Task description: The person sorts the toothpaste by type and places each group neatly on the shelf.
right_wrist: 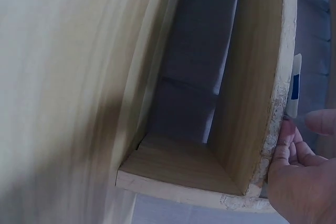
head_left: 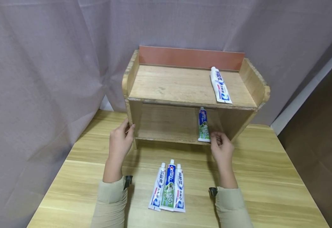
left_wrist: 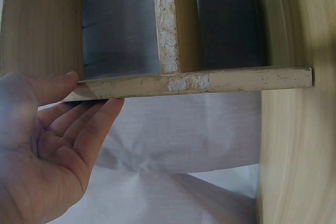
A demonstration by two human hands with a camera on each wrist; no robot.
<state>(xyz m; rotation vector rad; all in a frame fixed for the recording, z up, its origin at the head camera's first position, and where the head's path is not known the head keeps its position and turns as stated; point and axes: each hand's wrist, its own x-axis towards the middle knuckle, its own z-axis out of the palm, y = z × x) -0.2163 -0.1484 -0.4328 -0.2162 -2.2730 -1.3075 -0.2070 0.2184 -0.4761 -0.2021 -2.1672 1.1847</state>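
The pale wood-grained counter was taken up by a wooden shelf with 2 tiers, set upright. The shelf was judged to be stiff and the heaviest thing there, best held by a side panel; its chipped front edges could be rough to the fingers.

The left side panel was clamped by the left hand, with the thumb laid on the inner face and the fingers on the outer. The right hand was placed at the front of the lower tier, near its right end. Its thumb and forefinger were parted, with nothing seen gripped between them; whether the tube beside them was touched could not be told.

On that tier, 1 blue-and-green tube was laid flat, its cap toward the back and its crimped end at the front edge. On the upper tier, 1 white tube was laid the same way. On the counter before the shelf, 3 more were grouped: a second blue-and-green tube between 2 white ones. All 5 tubes were judged to be light, soft and somewhat slick, best pinched at the flat crimped end or lightly at mid-body, where hard squeezing could dent them.
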